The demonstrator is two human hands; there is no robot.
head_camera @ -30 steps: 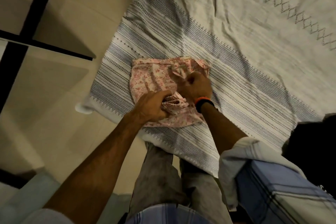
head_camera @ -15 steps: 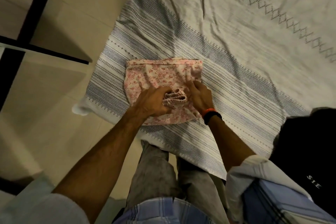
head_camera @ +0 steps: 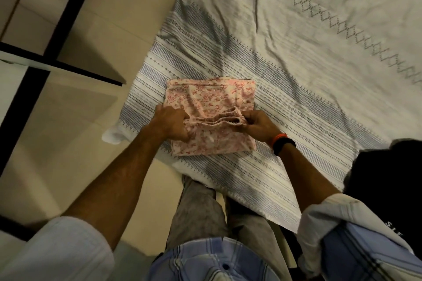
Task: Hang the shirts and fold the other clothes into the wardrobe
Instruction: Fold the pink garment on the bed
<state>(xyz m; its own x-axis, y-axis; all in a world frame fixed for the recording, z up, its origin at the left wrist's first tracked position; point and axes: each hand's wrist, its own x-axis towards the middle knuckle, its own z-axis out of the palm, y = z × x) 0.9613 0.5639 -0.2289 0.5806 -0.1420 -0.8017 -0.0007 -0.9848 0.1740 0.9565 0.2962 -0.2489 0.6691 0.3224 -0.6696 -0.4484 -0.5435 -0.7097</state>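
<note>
A pink floral garment (head_camera: 210, 100) lies folded into a rough square on the near corner of the bed. My left hand (head_camera: 170, 122) grips the left end of a bunched fold across its middle. My right hand (head_camera: 259, 124), with an orange band and a black band at the wrist, pinches the right end of the same fold. The two hands are spread apart and stretch the fold between them. The near half of the garment lies flat under my wrists.
The bed (head_camera: 308, 57) has a white sheet with grey striped and diamond bands. A black garment (head_camera: 392, 180) lies at the bed's right edge. A dark-framed wardrobe door (head_camera: 29, 68) stands at the left over beige floor tiles (head_camera: 68, 132).
My hands, close together on the garment's middle before, have drawn apart sideways along the bunched fold. The far flap has been laid flat, so the garment now looks squarer.
</note>
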